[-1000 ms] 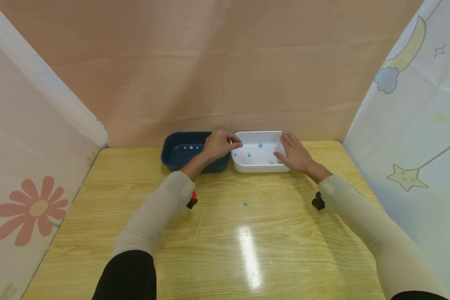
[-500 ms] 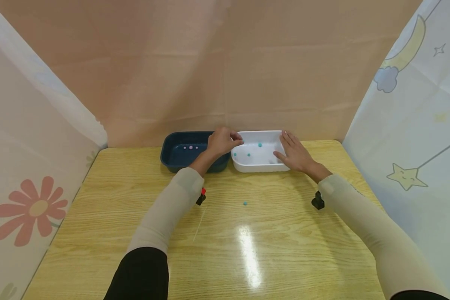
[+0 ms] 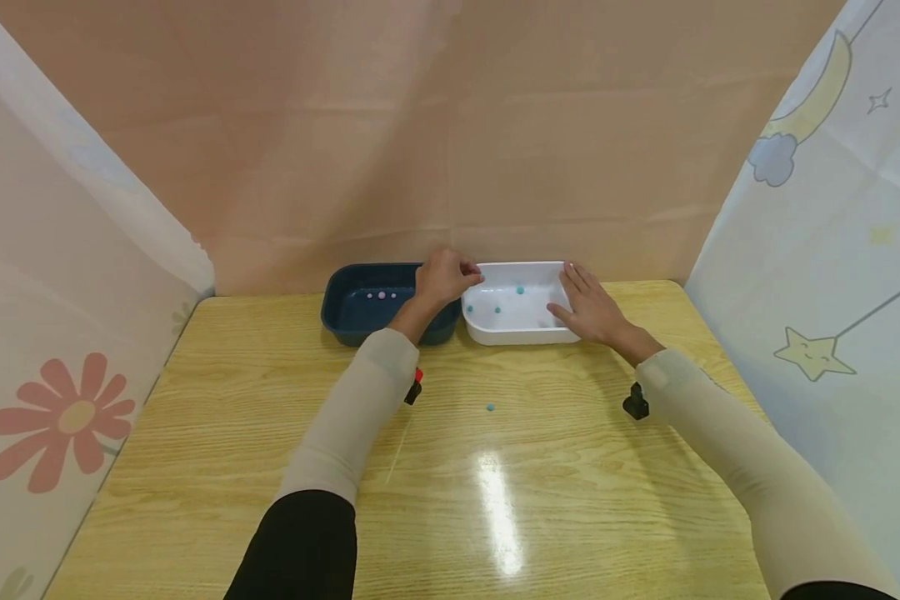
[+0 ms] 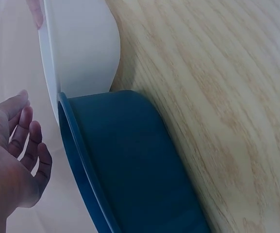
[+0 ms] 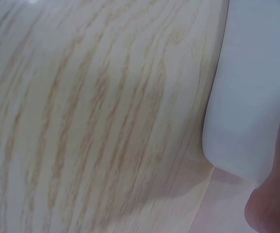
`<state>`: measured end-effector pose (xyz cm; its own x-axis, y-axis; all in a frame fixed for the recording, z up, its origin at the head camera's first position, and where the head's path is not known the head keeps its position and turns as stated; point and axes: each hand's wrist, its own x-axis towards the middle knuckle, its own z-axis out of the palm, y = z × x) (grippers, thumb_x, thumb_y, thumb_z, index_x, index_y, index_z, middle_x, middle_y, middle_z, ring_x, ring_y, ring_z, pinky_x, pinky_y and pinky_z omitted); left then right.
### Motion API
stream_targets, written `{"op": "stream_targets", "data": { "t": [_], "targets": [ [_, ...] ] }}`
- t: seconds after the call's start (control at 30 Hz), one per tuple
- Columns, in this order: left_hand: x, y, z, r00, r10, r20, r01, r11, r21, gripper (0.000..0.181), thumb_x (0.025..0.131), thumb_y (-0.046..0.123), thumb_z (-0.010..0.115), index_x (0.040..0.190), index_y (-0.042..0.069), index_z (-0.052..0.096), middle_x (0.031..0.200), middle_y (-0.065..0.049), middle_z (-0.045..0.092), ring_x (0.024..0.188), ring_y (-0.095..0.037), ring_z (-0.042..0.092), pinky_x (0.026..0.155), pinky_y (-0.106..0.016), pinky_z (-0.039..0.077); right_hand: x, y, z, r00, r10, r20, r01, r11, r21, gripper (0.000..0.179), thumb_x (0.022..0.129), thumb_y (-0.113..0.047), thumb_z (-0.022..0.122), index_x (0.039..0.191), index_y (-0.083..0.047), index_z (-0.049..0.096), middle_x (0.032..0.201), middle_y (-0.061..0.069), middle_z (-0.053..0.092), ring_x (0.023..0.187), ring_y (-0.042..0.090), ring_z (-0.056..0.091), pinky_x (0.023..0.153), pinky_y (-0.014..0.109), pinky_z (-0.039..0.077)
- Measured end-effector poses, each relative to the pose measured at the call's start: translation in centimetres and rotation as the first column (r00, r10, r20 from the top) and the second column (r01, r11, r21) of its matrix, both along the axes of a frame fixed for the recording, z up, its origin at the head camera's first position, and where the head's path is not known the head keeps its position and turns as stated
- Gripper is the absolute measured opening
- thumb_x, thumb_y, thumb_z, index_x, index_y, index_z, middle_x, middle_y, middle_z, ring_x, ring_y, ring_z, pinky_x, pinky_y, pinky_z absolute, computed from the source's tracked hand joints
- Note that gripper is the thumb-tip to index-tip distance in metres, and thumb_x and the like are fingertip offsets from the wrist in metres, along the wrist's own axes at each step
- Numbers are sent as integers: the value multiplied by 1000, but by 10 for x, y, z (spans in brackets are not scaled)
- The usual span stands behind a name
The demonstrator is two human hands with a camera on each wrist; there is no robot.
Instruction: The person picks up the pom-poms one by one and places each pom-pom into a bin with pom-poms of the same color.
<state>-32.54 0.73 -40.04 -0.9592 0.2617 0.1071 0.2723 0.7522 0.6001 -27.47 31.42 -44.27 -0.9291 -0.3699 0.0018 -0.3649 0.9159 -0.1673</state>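
My left hand [image 3: 444, 277] is above the seam between the dark blue tray [image 3: 345, 327] and the white tray [image 3: 521, 337]. Its thumb and index fingertips pinch a tiny blue ball [image 3: 482, 278], mostly covered by the fingers; in the left wrist view that hand [image 4: 13, 160] hovers over the rims with its other fingers loosely curled. Flat on the white tray's right end rests my right hand [image 3: 591, 307], fingers extended. Several small blue balls [image 3: 520, 290] lie inside the white tray. Three pink balls [image 3: 382, 296] lie in the dark blue one.
One more blue ball [image 3: 491, 407] sits on the wooden table [image 3: 570, 467] in front of the trays. A brown backdrop [image 3: 330, 167] rises behind the table, and printed panels flank both sides. The trays stand side by side against the backdrop.
My left hand and forearm have shifted slightly to the right and the hand a little upward, still pinching. The right hand, trays and loose balls stay where they were.
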Motion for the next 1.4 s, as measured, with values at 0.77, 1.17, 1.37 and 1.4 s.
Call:
{"op": "stream_targets", "data": {
  "t": [0.77, 1.17, 1.37, 1.4],
  "targets": [
    [0, 0, -5, 998, 40, -50, -39, 999, 13, 16, 95, 35, 82, 102, 22, 87, 96, 6, 78, 92, -14, 66, 86, -44, 53, -1, 1, -1, 1000, 0, -7, 0, 1000, -11, 83, 113, -43, 42, 162, 16, 11, 173, 31, 1, 162, 46, 1, 132, 54, 2],
    [7, 3, -3, 998, -7, -59, 8, 1000, 18, 19, 94, 38, 82, 105, 23, 87, 95, 7, 78, 92, -13, 65, 83, -40, 54, -1, 2, -2, 1000, 2, -7, -2, 1000, -5, 82, 113, -42, 43, 162, 16, 11, 174, 31, 1, 162, 45, 1, 132, 54, 2],
    [13, 3, 2, 997, -44, -67, 46, 998, 34, 18, 94, 38, 83, 103, 24, 87, 93, 8, 77, 88, -12, 63, 80, -40, 53, -2, 2, -3, 1000, 1, -7, -1, 1000, 1, 82, 113, -42, 42, 163, 15, 11, 174, 30, 1, 163, 45, 1, 132, 53, 2],
    [14, 3, 3, 996, -51, -70, 54, 998, 39, 17, 94, 37, 83, 103, 23, 87, 93, 8, 77, 87, -12, 63, 79, -40, 53, -2, 2, -3, 1000, 1, -6, -1, 1000, 3, 82, 113, -43, 42, 163, 15, 11, 174, 30, 1, 163, 45, 1, 132, 53, 2]
  ]
}}
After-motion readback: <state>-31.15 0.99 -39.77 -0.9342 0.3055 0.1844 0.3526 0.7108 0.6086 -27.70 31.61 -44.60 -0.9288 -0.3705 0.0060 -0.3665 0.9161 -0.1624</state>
